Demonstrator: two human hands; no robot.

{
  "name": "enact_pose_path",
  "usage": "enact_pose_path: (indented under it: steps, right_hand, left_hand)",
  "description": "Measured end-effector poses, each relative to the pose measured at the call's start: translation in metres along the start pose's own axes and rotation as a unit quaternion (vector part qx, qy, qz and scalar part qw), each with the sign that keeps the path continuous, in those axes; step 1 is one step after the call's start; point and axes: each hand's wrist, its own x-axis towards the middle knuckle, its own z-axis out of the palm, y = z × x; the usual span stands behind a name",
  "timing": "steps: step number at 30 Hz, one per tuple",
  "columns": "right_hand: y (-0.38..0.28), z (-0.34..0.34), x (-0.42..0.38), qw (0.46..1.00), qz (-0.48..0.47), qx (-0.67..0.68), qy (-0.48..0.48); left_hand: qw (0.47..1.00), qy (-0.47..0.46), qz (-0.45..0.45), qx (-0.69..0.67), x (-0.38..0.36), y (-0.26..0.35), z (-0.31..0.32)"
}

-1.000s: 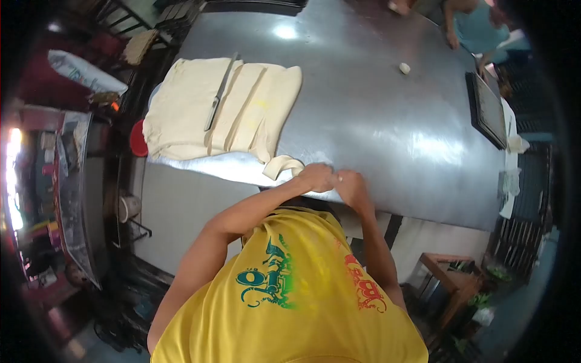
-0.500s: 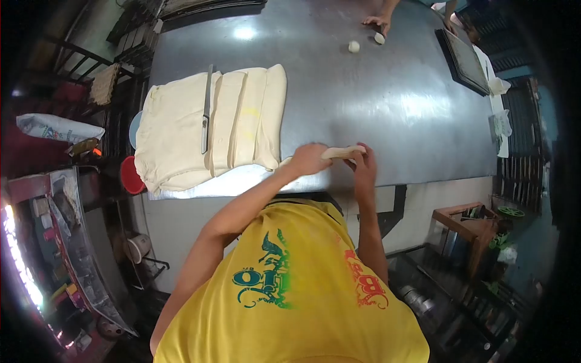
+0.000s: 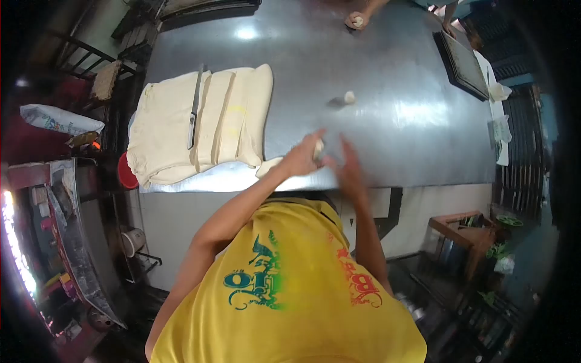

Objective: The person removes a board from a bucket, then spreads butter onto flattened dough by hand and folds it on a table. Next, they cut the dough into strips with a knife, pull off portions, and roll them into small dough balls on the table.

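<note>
My left hand [image 3: 301, 158] is closed around a strip of dough [image 3: 319, 148], whose end pokes out past the fingers. Behind that wrist, a further pale part of the dough shows near the slab. Blurred by motion, my right hand [image 3: 350, 168] is just to the right with fingers apart and nothing in them. A small lump of dough [image 3: 349, 97] is farther up over the metal table, a dark shadow at its left. To the left lies a large dough slab [image 3: 166, 130], cut into long strips on its right side, with a long knife [image 3: 194, 115] resting on it.
Across the metal table [image 3: 387, 145], another person's hand [image 3: 356, 22] holds a piece of dough. Dark trays [image 3: 460, 63] lie at the right edge, and another dark tray [image 3: 206, 7] at the back left. A red container [image 3: 126, 172] is below the slab's left side.
My right hand has left the dough strip and opened. A small lump is now out over the table. The other person's hand has moved left and closed on dough; the two far lumps no longer lie there.
</note>
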Motion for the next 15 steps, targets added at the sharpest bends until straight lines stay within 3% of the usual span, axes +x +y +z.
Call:
enact_pose_path:
  steps: [1,2,3,5,6,8,9,10,14,15]
  right_hand:
    - [0.000,0.005,-0.012,0.986,-0.013,0.120,-0.111]
    - [-0.012,0.012,-0.022,0.955,0.115,0.237,-0.136]
    - [-0.009,0.006,-0.026,0.922,0.205,0.314,-0.098]
    - [0.003,-0.001,-0.006,0.818,0.359,0.449,-0.009]
    - [0.011,0.009,-0.006,0.835,0.306,0.457,0.029]
    - [0.022,0.030,-0.002,0.967,0.148,0.204,-0.049]
    - [0.029,0.035,-0.002,0.992,0.065,0.066,-0.088]
    - [0.018,0.017,0.010,0.967,0.172,0.044,-0.185]
    - [0.017,-0.019,0.012,0.946,0.037,-0.079,-0.313]
    - [0.019,-0.030,0.008,0.915,0.138,0.116,-0.362]
  left_hand:
    - [0.990,-0.138,-0.023,0.004,-0.005,0.014,-0.012]
    - [0.995,-0.083,0.045,-0.027,-0.014,0.011,-0.009]
    - [0.992,-0.026,0.109,-0.063,-0.023,0.009,-0.002]
    - [0.980,-0.112,-0.142,0.079,-0.021,0.016,-0.016]
    - [0.980,-0.039,-0.147,0.127,-0.018,0.020,-0.004]
    - [0.969,-0.073,-0.123,0.199,-0.012,0.026,0.022]
    - [0.962,-0.092,-0.113,0.232,-0.012,0.027,0.033]
    - [0.958,-0.102,-0.143,0.228,-0.011,0.031,0.035]
    - [0.960,-0.123,-0.160,0.193,-0.001,-0.008,0.052]
    - [0.962,-0.117,-0.173,0.176,0.003,-0.021,0.057]
